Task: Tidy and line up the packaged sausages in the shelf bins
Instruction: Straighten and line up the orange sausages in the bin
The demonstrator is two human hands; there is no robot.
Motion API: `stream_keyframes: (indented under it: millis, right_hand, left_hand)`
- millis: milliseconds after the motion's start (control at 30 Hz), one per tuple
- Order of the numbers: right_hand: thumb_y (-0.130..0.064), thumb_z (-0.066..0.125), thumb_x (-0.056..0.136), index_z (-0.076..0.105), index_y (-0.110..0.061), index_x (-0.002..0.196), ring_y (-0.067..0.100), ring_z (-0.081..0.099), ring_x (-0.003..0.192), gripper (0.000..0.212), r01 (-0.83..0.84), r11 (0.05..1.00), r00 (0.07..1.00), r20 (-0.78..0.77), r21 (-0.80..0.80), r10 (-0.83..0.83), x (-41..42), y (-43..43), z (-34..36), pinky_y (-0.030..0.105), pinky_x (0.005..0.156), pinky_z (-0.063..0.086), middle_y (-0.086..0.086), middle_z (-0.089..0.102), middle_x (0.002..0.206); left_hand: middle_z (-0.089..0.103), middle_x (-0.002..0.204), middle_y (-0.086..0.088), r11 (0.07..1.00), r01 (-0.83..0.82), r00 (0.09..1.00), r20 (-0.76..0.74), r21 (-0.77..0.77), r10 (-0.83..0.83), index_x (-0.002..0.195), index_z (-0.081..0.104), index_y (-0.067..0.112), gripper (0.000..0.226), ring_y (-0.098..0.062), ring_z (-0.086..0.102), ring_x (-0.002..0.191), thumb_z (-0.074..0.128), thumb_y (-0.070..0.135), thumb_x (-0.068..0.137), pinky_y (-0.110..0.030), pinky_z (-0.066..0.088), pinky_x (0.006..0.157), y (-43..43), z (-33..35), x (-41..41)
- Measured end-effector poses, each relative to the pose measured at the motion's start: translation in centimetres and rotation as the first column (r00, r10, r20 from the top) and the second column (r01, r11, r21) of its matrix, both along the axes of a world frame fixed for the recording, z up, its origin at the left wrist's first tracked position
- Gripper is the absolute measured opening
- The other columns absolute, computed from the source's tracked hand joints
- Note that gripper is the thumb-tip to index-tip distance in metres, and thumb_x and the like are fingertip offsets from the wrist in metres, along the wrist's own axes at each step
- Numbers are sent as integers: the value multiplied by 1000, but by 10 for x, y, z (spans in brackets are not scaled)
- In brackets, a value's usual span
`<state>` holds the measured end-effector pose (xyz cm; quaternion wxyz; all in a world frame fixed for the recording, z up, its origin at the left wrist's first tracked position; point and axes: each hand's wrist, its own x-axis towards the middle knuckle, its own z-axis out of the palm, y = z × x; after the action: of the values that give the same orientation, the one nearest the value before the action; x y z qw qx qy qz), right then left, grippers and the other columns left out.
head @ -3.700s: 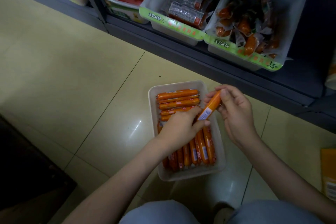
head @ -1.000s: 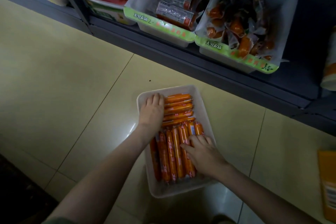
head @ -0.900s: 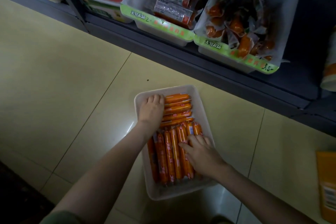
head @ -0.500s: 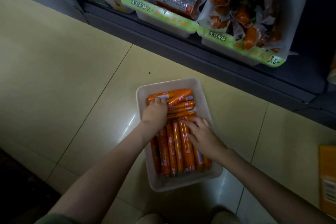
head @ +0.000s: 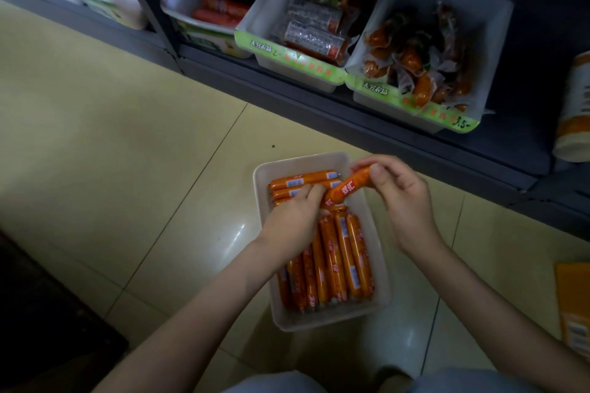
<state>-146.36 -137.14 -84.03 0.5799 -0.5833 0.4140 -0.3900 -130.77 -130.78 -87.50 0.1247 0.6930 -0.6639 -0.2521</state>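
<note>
The white bin (head: 260, 198) stands on the floor tile just in front of the shelf, presumably so both hands can reach in from above. At its far end, a crosswise row (head: 303, 180) of orange sausages fills the width. The left hand (head: 292, 223) hangs over the bin's middle, fingers curled, and appears to pinch the lower end of the lifted sausage (head: 349, 187). This sausage is tilted, clear of the rows, probably for turning before reinsertion. Below it, the lengthwise row (head: 343, 258) lies packed side by side at the near end. The right hand (head: 404, 204) pinches the sausage's upper end between thumb and fingertips, steadying it.
</note>
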Motion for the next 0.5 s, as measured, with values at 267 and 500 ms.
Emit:
stream_keyframes:
  millis: [267, 500]
  right_hand:
    - [-16, 64, 85, 69, -17, 102, 11, 65, 102, 17, -180, 932, 982, 4, -313, 191, -11, 36, 63, 20, 87, 50, -10, 70, 105]
    - [-12, 69, 81, 63, -20, 113, 10, 63, 105, 33, -238, 838, 969, -64, -491, 237, -15, 55, 87, 22, 91, 48, -8, 67, 109]
  left_hand:
    - [52, 120, -7, 918, -214, 961, -241, -333, 137, 124, 49, 12, 40, -25, 58, 98, 55, 1, 86, -34, 51, 72, 28, 41, -19]
    - [57, 108, -11, 839, -219, 962, -252, -499, 101, 116, 49, 15, 40, -24, 59, 87, 49, 3, 78, -22, 42, 72, 42, 66, -25]
